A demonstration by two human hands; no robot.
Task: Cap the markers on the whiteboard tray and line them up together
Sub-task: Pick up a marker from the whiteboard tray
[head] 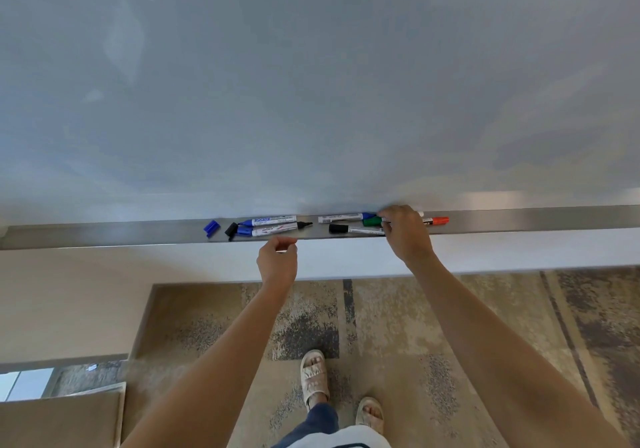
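Whiteboard tray (104,234): runs along the foot of the whiteboard (311,84).

- Far left on tray: loose cap (211,228); second loose cap (231,230) just to its right.
- Right of these: two markers (273,225), one behind the other.
- Further right: three markers (349,223), partly under the right hand (403,233).
- One more marker (435,221) right of that hand.
- Left hand (277,260): before the tray edge, below the pair.

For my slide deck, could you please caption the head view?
Right hand reaches among markers on the whiteboard tray; left hand hovers below; a loose blue cap lies apart.
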